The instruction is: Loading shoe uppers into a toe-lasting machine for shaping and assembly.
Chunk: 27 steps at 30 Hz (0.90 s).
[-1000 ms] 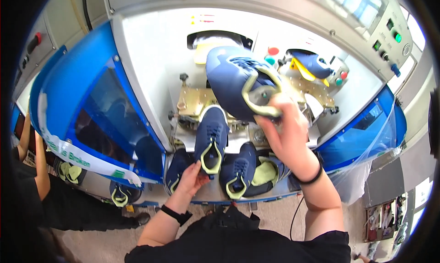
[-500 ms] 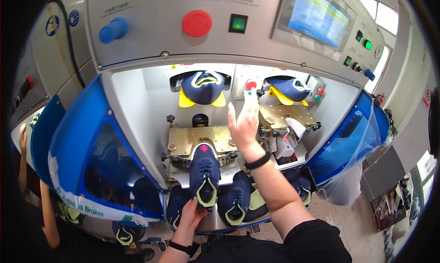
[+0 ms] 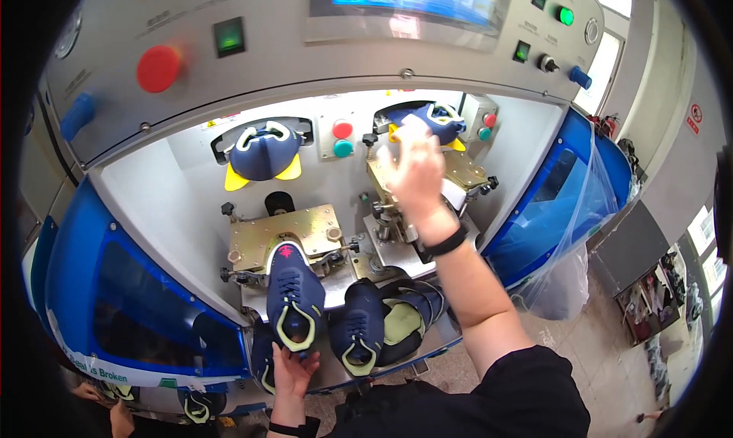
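One navy lace-up sneaker (image 3: 294,285), head view: lime-lined collar, pale toe rim, red mark on the toe; located at the left station, toe at the front edge of a brass-coloured plate (image 3: 286,232), heel toward the person; whether the toe is fastened there cannot be told. Left hand (image 3: 294,371): at the heel from below, fingers loosely spread and touching it; firmness of hold unclear. Right hand (image 3: 418,175): blurred, raised before the right station, fingers spread wide, nothing seen in them; contact with the navy shoe upper (image 3: 440,120) just beyond cannot be told. Handling, by judgement: light; knit or mesh body likely soft and yielding, heel and sole probably stiffer, surface not slippery, little risk of breakage. Best hold: cupped around the heel counter or pinched at the back of the collar; laces and forefoot likely to give under a pull. Adjacent stock: second navy sneaker (image 3: 359,327) and a dark shoe with lime interior (image 3: 403,323), both on the worktop (image 3: 449,333); second navy upper (image 3: 266,152) with yellow flaps above the left station; red push-button (image 3: 343,129) between stations.
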{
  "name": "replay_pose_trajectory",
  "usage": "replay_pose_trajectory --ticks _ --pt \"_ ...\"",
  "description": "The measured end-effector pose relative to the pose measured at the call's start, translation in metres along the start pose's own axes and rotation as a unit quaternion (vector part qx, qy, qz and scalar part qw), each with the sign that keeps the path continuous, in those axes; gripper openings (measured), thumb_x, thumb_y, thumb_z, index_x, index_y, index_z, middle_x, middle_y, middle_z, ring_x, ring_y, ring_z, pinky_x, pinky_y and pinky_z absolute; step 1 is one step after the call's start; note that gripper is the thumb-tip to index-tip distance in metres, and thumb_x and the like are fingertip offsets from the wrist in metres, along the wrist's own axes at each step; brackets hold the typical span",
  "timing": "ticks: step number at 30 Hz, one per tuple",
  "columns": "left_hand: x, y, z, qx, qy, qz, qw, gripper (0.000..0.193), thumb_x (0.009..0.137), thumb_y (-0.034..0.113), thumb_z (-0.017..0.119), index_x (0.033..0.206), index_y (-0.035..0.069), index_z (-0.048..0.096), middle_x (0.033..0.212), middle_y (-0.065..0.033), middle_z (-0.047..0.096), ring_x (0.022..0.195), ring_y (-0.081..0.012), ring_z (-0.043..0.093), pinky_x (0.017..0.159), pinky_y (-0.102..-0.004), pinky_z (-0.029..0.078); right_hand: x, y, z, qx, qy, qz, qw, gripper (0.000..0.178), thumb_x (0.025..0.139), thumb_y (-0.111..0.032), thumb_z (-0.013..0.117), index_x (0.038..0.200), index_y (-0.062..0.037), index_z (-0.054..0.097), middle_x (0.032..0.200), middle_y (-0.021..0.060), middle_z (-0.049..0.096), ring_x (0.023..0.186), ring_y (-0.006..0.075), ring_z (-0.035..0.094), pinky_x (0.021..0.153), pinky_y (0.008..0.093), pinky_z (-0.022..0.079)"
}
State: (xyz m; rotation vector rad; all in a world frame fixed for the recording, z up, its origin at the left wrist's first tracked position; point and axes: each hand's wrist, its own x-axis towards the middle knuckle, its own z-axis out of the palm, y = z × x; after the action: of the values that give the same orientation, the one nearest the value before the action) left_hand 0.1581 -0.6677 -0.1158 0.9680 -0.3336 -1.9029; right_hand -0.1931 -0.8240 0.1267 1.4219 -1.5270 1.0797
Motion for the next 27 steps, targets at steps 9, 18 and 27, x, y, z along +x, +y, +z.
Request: replay_pose_trajectory --ticks 9,18,27 --pt "-0.02 -0.097 0.086 0.0 -0.186 -0.089 0.978 0.041 0.1 0.04 0.04 0.098 0.004 0.059 0.078 -0.0114 0.063 0.071 -0.0281 0.065 0.064 -0.0372 0.056 0.015 0.146 -0.052 0.244 -0.194 -0.009 0.95 0.033 0.076 -0.029 0.074 0.094 -0.0061 0.059 0.094 0.0128 0.063 0.084 0.0336 0.062 0.072 0.0407 0.05" --pt "-0.001 -0.194 0.258 0.024 -0.286 -0.064 0.956 0.054 0.097 0.032 0.054 0.14 0.009 0.033 0.134 -0.0119 0.049 0.106 -0.0262 0.062 0.081 -0.0363 0.055 -0.204 0.143 -0.212 0.313 -0.274 0.04 0.908 0.03 0.07 -0.017 0.079 0.094 -0.009 0.063 0.084 0.0078 0.058 0.071 0.0258 0.062 0.059 0.0342 0.049" --pt "0.035 -0.189 0.286 0.007 -0.206 -0.034 0.978 0.037 0.099 0.035 0.051 0.126 0.01 0.05 0.113 -0.002 0.062 0.098 -0.0121 0.062 0.082 -0.0299 0.053 -0.169 0.151 -0.17 0.246 -0.312 -0.001 0.918 0.053 0.073 -0.04 0.075 0.116 -0.0126 0.06 0.117 0.0128 0.051 0.106 0.0318 0.054 0.085 0.0419 0.046"
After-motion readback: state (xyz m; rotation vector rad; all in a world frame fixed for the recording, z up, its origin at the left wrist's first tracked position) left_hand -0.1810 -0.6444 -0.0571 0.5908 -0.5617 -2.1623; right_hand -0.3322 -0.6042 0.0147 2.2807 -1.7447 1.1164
